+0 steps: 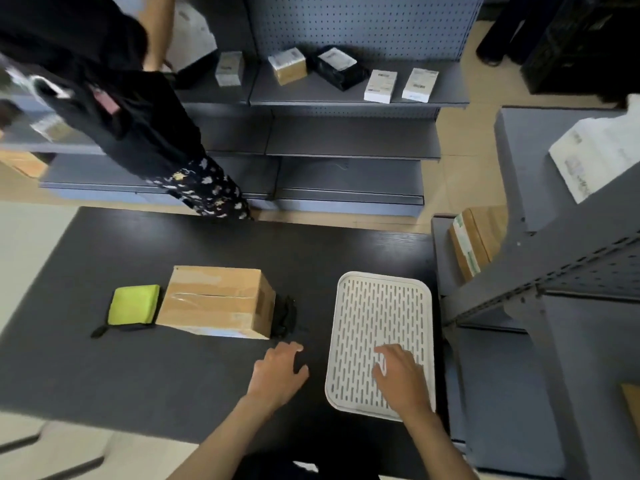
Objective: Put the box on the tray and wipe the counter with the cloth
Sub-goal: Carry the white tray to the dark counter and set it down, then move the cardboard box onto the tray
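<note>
Nearby, a black item lies between box and tray.

surface: cardboard box ×1 | green cloth ×1, left of box | white slotted tray ×1, right of box | hands ×2: left, right

2 bare hands, palms down, fingers spread

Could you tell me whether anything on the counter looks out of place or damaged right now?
Nothing is spilled or damaged. The box sits slightly askew on the counter, not yet on the tray, with something dark tucked against its right side that I cannot identify.
</note>
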Tool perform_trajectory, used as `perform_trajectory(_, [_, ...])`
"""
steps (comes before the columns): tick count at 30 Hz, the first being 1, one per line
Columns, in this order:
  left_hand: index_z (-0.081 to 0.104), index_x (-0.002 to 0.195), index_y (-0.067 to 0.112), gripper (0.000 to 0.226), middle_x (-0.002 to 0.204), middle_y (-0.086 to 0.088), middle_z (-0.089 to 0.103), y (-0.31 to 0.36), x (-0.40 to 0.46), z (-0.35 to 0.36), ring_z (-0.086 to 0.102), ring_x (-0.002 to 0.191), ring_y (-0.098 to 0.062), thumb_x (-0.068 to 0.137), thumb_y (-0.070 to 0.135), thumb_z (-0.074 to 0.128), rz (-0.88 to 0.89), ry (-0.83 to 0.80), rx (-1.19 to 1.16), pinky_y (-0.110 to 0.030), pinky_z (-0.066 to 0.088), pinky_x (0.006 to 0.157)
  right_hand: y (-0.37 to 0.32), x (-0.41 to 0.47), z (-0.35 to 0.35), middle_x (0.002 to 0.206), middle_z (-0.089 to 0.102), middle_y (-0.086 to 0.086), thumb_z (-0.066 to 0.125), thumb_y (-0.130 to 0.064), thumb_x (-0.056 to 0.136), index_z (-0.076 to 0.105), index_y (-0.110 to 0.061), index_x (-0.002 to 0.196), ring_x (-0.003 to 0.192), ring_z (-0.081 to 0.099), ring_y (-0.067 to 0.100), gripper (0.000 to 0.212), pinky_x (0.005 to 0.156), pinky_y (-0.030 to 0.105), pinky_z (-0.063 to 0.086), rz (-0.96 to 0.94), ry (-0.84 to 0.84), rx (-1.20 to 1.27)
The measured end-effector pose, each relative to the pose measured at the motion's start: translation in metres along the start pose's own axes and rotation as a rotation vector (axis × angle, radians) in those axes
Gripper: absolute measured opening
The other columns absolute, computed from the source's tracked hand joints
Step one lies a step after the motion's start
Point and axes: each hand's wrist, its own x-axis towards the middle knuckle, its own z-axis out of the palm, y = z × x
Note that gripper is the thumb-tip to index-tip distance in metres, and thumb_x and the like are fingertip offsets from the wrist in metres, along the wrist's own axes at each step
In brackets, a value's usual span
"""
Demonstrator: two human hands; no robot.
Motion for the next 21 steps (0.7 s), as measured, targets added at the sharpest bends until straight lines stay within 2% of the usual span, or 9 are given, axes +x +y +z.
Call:
perform_trajectory(4, [0.048, 0.141, 0.033, 0.050, 0.144, 0.005, 0.053, -0.046, -0.019, -0.016, 0.053, 0.129, -0.022, 0.095, 0.051, 0.047, -0.029, 0.056, 0.144, -0.045, 0.047, 0.101, -0.050, 0.003, 0.014, 0.131, 0.063, -0.005, 0.051, -0.033, 0.099, 0.061, -0.024, 0.132, 0.118, 0.058, 0.020, 0.036, 0.096, 0.039, 0.046, -0.110, -0.029, -0.121])
perform_trajectory(7, [0.048, 0.141, 0.036, 0.049, 0.144, 0.008, 0.052, -0.082, -0.033, -0.028, 0.054, 0.128, -0.019, 0.096, 0.053, 0.043, -0.046, 0.084, 0.155, -0.044, 0.046, 0.102, -0.090, 0.007, 0.027, 0.134, 0.061, -0.005, 0.049, -0.036, 0.100, 0.059, -0.026, 0.133, 0.122, 0.057, 0.020, 0.036, 0.097, 0.038, 0.046, -0.151, -0.054, -0.153])
perform_trajectory(12, [0.048, 0.142, 0.036, 0.048, 0.144, 0.010, 0.051, -0.144, -0.045, -0.055, 0.053, 0.129, -0.018, 0.097, 0.052, 0.043, -0.072, 0.135, 0.165, -0.044, 0.041, 0.105, -0.155, 0.011, 0.045, 0.132, 0.061, -0.008, 0.053, -0.038, 0.101, 0.060, -0.029, 0.133, 0.119, 0.059, 0.014, 0.034, 0.091, 0.031, 0.048, -0.216, -0.037, -0.173])
perform_trajectory(21, [0.058, 0.132, 0.029, 0.046, 0.132, 0.006, 0.061, -0.240, -0.036, -0.127, 0.060, 0.117, -0.021, 0.092, 0.049, 0.051, -0.054, 0.326, 0.200, -0.043, 0.050, 0.091, -0.245, 0.016, 0.050, 0.122, 0.066, -0.006, 0.059, -0.036, 0.097, 0.064, -0.028, 0.126, 0.108, 0.065, 0.018, 0.031, 0.084, 0.035, 0.056, -0.200, 0.134, -0.219])
